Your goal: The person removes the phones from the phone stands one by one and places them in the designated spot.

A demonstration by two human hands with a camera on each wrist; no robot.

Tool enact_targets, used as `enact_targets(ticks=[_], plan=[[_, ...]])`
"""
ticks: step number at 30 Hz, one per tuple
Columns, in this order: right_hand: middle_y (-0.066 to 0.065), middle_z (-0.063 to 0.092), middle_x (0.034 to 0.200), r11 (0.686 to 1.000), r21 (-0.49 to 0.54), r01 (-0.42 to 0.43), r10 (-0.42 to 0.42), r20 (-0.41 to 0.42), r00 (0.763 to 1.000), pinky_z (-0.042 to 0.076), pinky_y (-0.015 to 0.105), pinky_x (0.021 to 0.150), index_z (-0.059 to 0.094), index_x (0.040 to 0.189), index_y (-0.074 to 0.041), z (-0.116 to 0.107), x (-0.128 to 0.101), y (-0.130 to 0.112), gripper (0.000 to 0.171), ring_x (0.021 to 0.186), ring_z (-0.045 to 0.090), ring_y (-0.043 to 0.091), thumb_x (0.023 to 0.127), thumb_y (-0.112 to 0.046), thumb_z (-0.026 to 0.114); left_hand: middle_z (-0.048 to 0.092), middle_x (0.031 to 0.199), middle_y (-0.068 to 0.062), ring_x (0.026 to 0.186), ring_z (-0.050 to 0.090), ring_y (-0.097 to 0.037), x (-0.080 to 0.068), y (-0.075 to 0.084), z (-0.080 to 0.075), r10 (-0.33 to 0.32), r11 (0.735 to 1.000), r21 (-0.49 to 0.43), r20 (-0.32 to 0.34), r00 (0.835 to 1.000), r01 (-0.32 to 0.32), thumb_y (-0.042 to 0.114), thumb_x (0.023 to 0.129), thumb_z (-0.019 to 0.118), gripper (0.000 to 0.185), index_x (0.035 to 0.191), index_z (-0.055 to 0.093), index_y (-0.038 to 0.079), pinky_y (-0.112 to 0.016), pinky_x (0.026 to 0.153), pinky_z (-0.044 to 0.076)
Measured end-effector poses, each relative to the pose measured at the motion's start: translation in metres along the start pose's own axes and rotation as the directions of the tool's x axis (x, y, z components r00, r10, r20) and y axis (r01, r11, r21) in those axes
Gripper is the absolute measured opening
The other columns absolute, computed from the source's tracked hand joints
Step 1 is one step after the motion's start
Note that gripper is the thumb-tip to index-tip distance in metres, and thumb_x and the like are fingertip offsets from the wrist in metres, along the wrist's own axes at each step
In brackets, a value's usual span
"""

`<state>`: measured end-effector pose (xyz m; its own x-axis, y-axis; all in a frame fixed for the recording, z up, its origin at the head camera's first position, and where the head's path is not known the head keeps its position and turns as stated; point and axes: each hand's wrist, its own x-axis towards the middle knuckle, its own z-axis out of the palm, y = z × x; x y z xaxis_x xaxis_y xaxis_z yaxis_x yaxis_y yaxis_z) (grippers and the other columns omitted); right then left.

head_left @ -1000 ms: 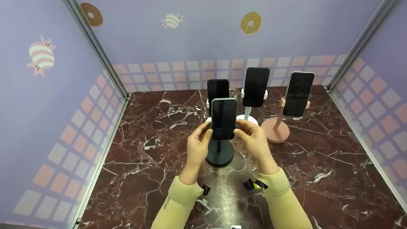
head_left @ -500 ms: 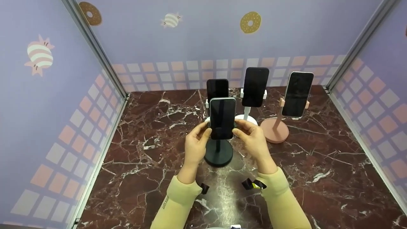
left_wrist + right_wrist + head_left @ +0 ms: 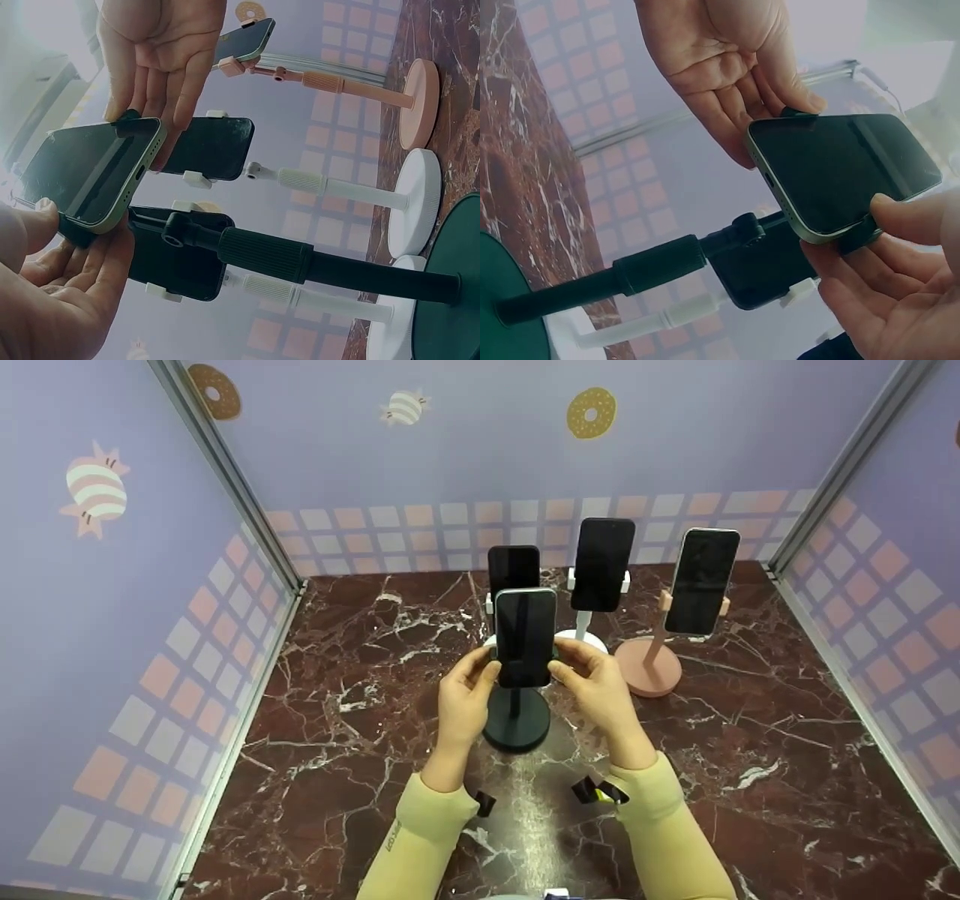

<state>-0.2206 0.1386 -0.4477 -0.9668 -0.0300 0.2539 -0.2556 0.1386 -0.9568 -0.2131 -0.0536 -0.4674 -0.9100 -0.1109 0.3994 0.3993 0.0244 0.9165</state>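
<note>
A phone (image 3: 525, 637) with a dark screen and a pale green edge sits in the clamp (image 3: 859, 237) of a dark green phone stand (image 3: 517, 727), screen toward me. My left hand (image 3: 463, 701) pinches the clamp and phone at the left side, thumb in front and fingers behind. At the right side my right hand (image 3: 600, 694) does the same. The wrist views show the dark green clamp arms touching both long edges of the phone. The stand's stem (image 3: 360, 276) rises from its round base, which rests on the table.
Behind stand two white stands with phones (image 3: 514, 568) (image 3: 603, 564), the left one partly hidden by the held phone. A pink stand (image 3: 649, 669) with a phone (image 3: 703, 581) is at the right. Patterned walls (image 3: 450, 457) enclose the marbled table (image 3: 337, 780) at the back and sides.
</note>
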Motion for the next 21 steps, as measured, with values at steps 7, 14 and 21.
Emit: enact_targets(ticks=[7, 14, 21], plan=[[0.023, 0.054, 0.149, 0.993, -0.032, 0.114, -0.113, 0.045, 0.993, 0.044, 0.056, 0.115, 0.042, 0.154, 0.0, 0.003, 0.002, -0.012, 0.067, 0.138, 0.052, 0.039, 0.095, -0.005, 0.073, 0.07, 0.111, -0.031, 0.082, 0.063, 0.002, 0.001, -0.001, 0.001, 0.004, 1.0, -0.012, -0.002, 1.0, -0.004, 0.005, 0.098, 0.067, 0.033, 0.124, 0.064, -0.016, -0.015, 0.075, 0.054], [0.022, 0.033, 0.164, 0.895, -0.262, 0.362, -0.363, 0.046, 0.931, 0.034, 0.061, 0.121, 0.025, 0.161, 0.0, 0.008, 0.009, -0.027, 0.093, 0.151, 0.036, 0.037, 0.093, -0.035, 0.078, 0.07, 0.102, -0.029, 0.076, 0.062, -0.005, 0.001, -0.003, 0.0, 0.017, 0.999, 0.027, 0.002, 1.0, -0.017, 0.006, 0.098, 0.068, 0.032, 0.123, 0.065, -0.015, -0.015, 0.069, 0.051], [0.026, 0.024, 0.167, 0.706, -0.493, 0.509, -0.539, 0.092, 0.837, 0.024, 0.059, 0.126, 0.022, 0.159, 0.006, 0.017, 0.019, -0.049, 0.105, 0.155, 0.024, 0.04, 0.088, -0.044, 0.08, 0.07, 0.097, -0.026, 0.075, 0.061, -0.006, 0.001, -0.004, -0.002, 0.028, 0.998, 0.052, 0.006, 1.0, -0.028, 0.014, 0.099, 0.069, 0.036, 0.123, 0.066, -0.012, -0.016, 0.067, 0.05]])
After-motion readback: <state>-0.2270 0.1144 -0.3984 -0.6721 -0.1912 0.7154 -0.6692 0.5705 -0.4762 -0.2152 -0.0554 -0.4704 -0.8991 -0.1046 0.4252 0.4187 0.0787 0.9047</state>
